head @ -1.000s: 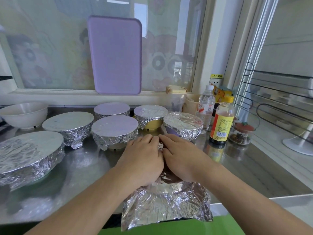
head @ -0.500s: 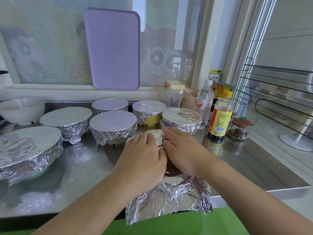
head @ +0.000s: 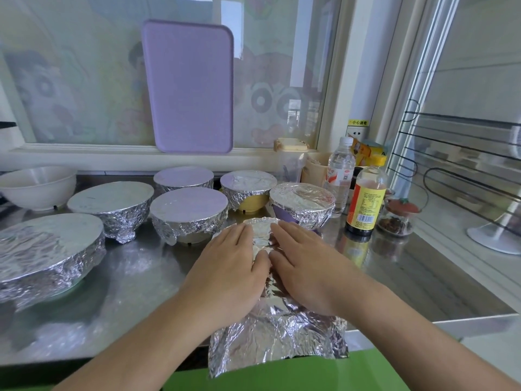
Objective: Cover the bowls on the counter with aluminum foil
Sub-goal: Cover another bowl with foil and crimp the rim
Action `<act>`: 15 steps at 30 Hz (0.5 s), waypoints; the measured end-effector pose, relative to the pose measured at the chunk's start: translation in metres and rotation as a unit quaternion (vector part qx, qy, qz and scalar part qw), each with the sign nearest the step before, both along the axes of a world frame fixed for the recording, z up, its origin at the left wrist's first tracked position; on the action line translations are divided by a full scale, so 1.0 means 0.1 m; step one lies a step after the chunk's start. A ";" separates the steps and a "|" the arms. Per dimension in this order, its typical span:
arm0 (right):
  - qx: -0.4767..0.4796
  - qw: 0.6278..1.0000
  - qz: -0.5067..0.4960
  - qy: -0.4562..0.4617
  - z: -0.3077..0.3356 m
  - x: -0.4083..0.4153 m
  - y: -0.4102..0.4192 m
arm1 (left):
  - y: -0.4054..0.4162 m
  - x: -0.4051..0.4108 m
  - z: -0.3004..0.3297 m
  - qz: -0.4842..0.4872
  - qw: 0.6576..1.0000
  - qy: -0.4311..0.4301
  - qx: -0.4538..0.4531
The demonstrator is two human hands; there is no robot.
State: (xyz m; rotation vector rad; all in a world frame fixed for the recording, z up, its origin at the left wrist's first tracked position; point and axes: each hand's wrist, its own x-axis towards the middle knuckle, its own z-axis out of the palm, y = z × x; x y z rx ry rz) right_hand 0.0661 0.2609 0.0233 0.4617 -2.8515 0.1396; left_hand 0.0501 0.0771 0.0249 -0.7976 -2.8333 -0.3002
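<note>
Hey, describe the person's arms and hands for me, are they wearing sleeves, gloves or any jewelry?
Both forearms are bare as far as the frame shows, with no sleeves in view. The left hand and right hand wear no gloves, and no rings, watch or bracelet show on the fingers or wrists.

Six foil-covered bowls (head: pixel 189 213) sat left and behind the foil sheet (head: pixel 277 338). An uncovered bowl (head: pixel 38 187) stood far left. Bottles (head: pixel 365 200) stood right.

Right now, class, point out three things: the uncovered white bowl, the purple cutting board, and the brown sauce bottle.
white bowl (head: pixel 38 190), head view, on its outer wall.
purple cutting board (head: pixel 189 86), head view, middle of its flat face.
sauce bottle (head: pixel 366 207), head view, on its yellow label.
</note>
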 end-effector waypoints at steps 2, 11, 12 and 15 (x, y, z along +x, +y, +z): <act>0.000 1.000 0.015 -0.007 0.03 -0.08 -0.03 | 0.00 0.00 -0.01 -0.035 0.995 0.062 -0.075; -0.068 0.996 0.000 -0.059 0.04 -0.32 -0.07 | -0.07 0.21 0.02 -0.010 0.999 0.031 0.014; -0.061 0.996 -0.005 -0.065 0.07 -0.31 -0.07 | -0.08 0.23 0.01 -0.011 0.999 0.042 0.002; 0.014 0.999 0.012 -0.034 0.08 -0.28 -0.08 | -0.09 0.28 -0.01 -0.024 0.997 0.061 -0.034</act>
